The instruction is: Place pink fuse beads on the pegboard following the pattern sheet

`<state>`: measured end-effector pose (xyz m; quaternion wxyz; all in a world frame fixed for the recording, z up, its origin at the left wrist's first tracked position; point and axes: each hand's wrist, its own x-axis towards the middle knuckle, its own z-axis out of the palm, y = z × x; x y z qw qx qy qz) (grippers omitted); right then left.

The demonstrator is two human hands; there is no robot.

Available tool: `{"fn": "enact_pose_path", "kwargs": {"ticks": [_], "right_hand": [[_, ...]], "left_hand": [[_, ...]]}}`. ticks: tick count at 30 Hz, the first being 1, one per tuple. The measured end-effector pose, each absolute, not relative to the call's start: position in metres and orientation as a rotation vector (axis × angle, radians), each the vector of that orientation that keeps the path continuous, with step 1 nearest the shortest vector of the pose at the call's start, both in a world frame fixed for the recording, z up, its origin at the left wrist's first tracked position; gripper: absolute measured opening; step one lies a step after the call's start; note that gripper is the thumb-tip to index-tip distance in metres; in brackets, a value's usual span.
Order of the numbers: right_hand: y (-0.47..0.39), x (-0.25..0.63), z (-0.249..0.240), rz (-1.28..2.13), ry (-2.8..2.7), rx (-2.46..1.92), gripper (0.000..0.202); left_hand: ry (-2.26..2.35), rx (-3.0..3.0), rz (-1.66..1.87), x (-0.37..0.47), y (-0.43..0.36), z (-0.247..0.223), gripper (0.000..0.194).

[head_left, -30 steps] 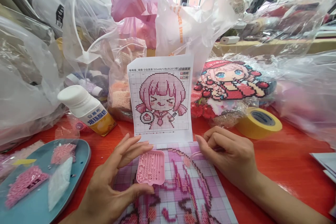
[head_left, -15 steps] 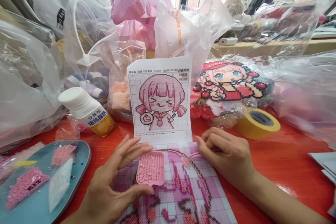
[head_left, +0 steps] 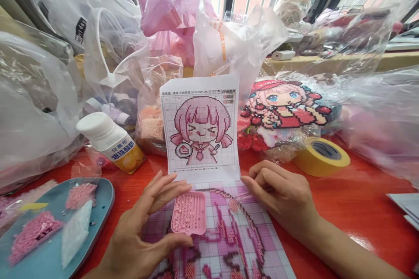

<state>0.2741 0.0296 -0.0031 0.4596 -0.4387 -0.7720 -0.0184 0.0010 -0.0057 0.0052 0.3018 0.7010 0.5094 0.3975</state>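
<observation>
What counts most here is how the pink bead tray [head_left: 199, 213] lies from the right hand [head_left: 283, 194]: left in the frame and a little lower, with a stretch of checked pegboard [head_left: 271, 239] between them. The tray sits just left of the lower centre, over the board's upper left part; whether it touches the board or is held above it, I cannot say. It is nearly square, so it has no strong long axis, but its ridges run up and down the frame and its small spout points toward the bottom edge. The left hand [head_left: 135, 229] is the nearer one, its grip firm around the tray, fingertips along the upper left and thumb below. The right grip is drawn into a pinch near the board's upper right edge, apparently round a slim pinkish tool [head_left: 244, 195] (blurred, and mostly hidden by the fingers) that reaches left toward the tray. The board itself runs lengthwise down the frame, its lower end cut off, on the red surface [head_left: 356, 211].
</observation>
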Motion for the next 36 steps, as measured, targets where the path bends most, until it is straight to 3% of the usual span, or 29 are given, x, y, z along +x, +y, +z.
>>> {"fn": "enact_pose_path", "kwargs": {"ticks": [6, 11, 19, 26, 36], "right_hand": [[0.0266, 0.2701, -0.0008, 0.047, -1.866, -1.02, 0.012], [0.0274, 0.2682, -0.0047, 0.042, -1.801, -1.057, 0.034], [0.0277, 0.2688, 0.0015, 0.034, -1.72, -1.142, 0.024], [0.026, 0.2665, -0.0021, -0.069, -1.701, -1.151, 0.026], [0.0273, 0.2687, -0.003, 0.051, -1.757, -1.145, 0.028]], "left_hand": [[1.392, 1.859, 1.044, 0.0023, -0.0063, 0.0068, 0.064], [1.404, 1.865, 1.038, 0.0029, -0.0067, 0.0079, 0.063], [1.379, 1.864, 1.047, 0.0017, -0.0065, 0.006, 0.061], [1.379, 1.818, 1.059, 0.0021, -0.0076, 0.0048, 0.06], [1.383, 1.852, 1.124, -0.0008, -0.0068, 0.0029, 0.064]]}}
